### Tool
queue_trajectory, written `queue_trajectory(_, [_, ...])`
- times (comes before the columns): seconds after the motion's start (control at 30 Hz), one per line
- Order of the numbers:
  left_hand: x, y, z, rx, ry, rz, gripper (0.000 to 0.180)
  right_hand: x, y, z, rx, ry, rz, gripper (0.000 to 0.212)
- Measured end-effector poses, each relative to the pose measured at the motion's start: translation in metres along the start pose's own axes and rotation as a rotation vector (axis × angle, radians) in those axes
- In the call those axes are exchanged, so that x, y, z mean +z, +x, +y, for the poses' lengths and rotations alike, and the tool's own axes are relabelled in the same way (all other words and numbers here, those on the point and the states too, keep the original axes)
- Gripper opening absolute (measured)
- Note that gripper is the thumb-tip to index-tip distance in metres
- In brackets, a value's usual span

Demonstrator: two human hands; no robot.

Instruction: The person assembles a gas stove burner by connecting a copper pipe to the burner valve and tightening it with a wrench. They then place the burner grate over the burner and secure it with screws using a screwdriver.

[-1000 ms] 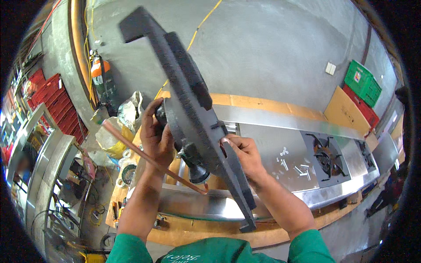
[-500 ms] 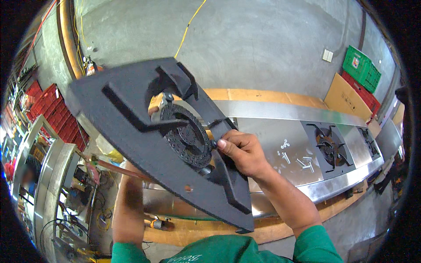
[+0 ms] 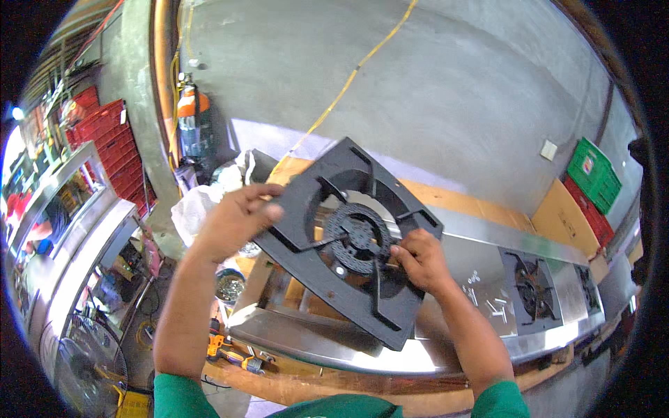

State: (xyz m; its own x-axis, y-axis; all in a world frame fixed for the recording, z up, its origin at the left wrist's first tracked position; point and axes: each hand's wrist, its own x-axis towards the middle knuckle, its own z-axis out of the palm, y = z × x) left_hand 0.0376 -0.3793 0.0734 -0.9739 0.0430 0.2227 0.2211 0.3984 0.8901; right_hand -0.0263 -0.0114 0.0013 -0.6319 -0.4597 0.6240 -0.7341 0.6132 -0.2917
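Note:
A black gas-stove top plate with raised pot supports is tilted above the left end of the steel counter. A round burner shows in its middle opening. My right hand is closed on the plate's right inner part beside the burner, thumb and fingers pinched together. At the plate's left edge is my left hand, its thumb and fingers apart, with no clear grip on the edge. Under the plate, a frame opening in the counter is partly hidden.
Small screws and rings lie on the counter, left of a fitted burner plate. A yellow-and-black power drill lies near the front edge. Further left are a bowl, a gas cylinder and a fan.
The plate has moved down and away from me, tilting flatter. My left hand has come out from underneath to its left edge. My right hand stays beside the burner.

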Motion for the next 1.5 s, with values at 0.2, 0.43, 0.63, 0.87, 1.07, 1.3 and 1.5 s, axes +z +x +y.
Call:
queue_trajectory(0.2, [0.026, -0.026, -0.038, -0.076, -0.114, -0.041, 0.068, 0.002, 0.003, 0.008, -0.076, -0.112, -0.143, 0.025])
queue_trajectory(0.43, [0.024, -0.044, -0.077, -0.045, 0.113, -0.063, 0.065, 0.019, 0.016, 0.007, -0.184, -0.133, -0.232, 0.022])
queue_trajectory(0.63, [0.011, -0.058, -0.052, -0.273, 0.349, -0.22, 0.046, 0.031, 0.007, 0.002, -0.145, -0.091, -0.388, 0.034])
queue_trajectory(0.87, [-0.006, -0.059, -0.035, 0.144, 0.504, 0.052, 0.057, 0.032, 0.006, 0.017, -0.141, 0.024, -0.46, 0.036])
queue_trajectory(1.07, [0.028, -0.056, -0.065, 0.159, 0.553, -0.339, 0.078, 0.044, -0.001, 0.041, -0.188, 0.046, -0.504, 0.036])
queue_trajectory(1.3, [0.045, -0.051, -0.069, 0.175, 0.627, -0.286, 0.055, 0.046, 0.003, 0.041, -0.17, 0.039, -0.458, 0.037])
queue_trajectory(1.5, [0.045, -0.06, -0.074, 0.235, 0.605, -0.279, 0.042, 0.044, 0.004, 0.029, -0.067, -0.122, -0.528, 0.043])
